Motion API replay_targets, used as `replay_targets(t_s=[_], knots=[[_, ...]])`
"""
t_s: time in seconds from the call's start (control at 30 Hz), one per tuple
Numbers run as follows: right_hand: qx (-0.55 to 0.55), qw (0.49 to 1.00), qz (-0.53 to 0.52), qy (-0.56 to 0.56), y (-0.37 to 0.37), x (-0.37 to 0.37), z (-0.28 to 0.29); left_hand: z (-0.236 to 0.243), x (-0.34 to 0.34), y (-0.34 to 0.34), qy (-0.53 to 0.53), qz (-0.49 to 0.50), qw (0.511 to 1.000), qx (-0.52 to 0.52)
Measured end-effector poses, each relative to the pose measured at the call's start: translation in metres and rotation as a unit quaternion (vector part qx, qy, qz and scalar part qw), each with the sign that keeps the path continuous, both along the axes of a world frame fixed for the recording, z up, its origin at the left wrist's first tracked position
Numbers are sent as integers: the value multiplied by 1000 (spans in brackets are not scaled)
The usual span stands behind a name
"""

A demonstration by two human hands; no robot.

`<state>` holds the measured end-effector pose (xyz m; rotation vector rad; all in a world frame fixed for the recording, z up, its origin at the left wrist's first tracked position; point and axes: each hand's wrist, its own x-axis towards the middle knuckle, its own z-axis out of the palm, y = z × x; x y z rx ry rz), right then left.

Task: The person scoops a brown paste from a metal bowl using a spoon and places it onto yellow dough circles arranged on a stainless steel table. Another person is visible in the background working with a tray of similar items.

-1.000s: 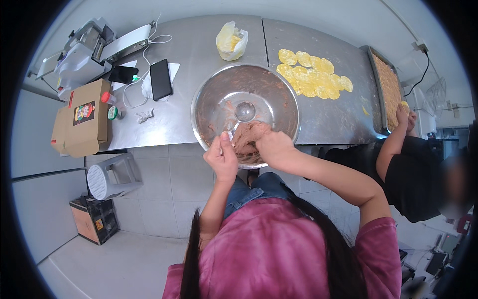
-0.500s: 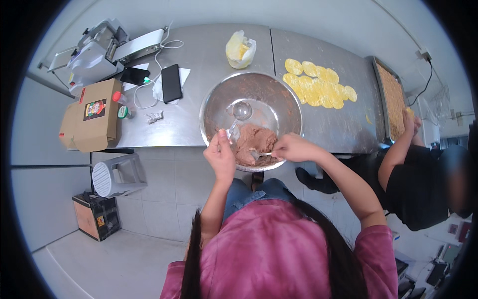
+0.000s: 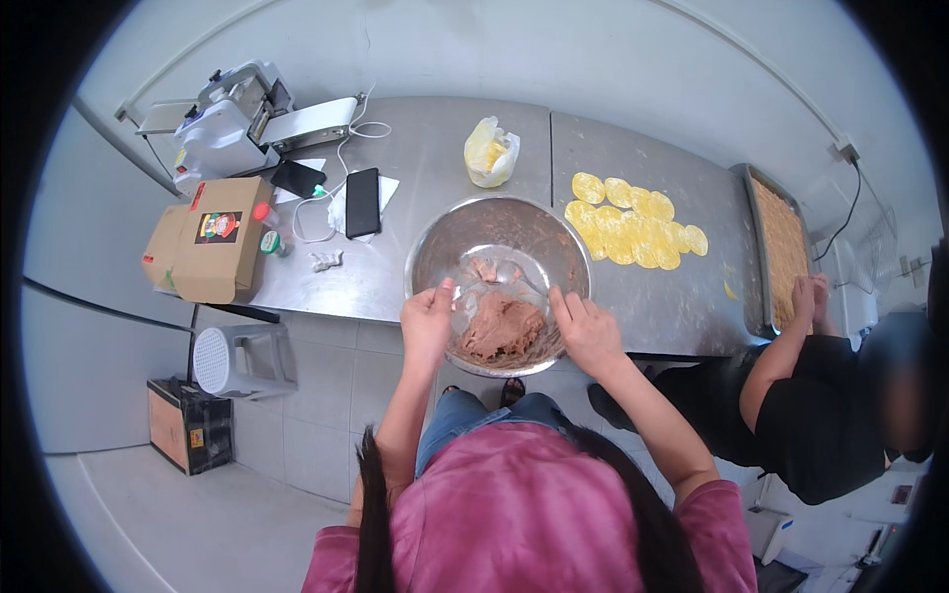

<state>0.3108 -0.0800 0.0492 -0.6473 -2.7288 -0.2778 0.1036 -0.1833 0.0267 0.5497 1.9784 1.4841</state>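
A large steel mixing bowl [image 3: 420,259] stands at the table's near edge, in front of me. Reddish-brown minced filling [image 3: 502,328] lies heaped in its near half. My left hand [image 3: 427,321], at the bowl's left rim, is closed on the handle of a small ladle, whose head over the bowl seems to carry a lump of filling [image 3: 483,269]. From the right rim, my right hand [image 3: 587,331] grips a metal spoon [image 3: 532,285], its tip turned toward that lump. Glare on the steel blurs where the two utensils meet.
Right of the bowl lie several overlapping yellow dough rounds [image 3: 633,225]. Behind it sits a plastic bag [image 3: 491,153]. On the left are phones [image 3: 363,202], a cardboard box [image 3: 219,237], small jars [image 3: 272,243] and a white machine [image 3: 227,128]. A co-worker's hands [image 3: 811,301] touch a filled tray [image 3: 778,237].
The spoon has come up out of the heaped filling toward the ladle. The ladle head looked bare before and now seems to hold filling. My view has tilted upward.
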Motion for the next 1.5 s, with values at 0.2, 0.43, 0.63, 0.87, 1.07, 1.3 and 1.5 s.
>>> replay_targets(t_s=[0.2, 0.43, 0.63, 0.87, 1.07, 1.3, 1.5], knots=[[-39, 999, -18, 30, 1, 17, 6, -5, 1, -1, 34, 1, 999, 16], [-142, 984, -82, 66, -13, -4, 6, 4, 1, 2, 39, -9, 999, -9], [-409, 886, -108, 190, -8, -14, 8, 5, 6, 2, 86, -19, 996, -19], [-401, 871, -150, 242, -11, -12, 7, -18, -4, -1, -61, -9, 998, 10], [-173, 974, -146, 35, -30, -9, 1, 0, -5, -1, -227, -33, 973, 35], [11, 997, -79, 20, -18, -9, 0, 3, -3, -2, -224, -36, 972, 67], [-113, 988, -99, 45, -4, -15, 6, -3, -8, -4, -212, -33, 973, 88]])
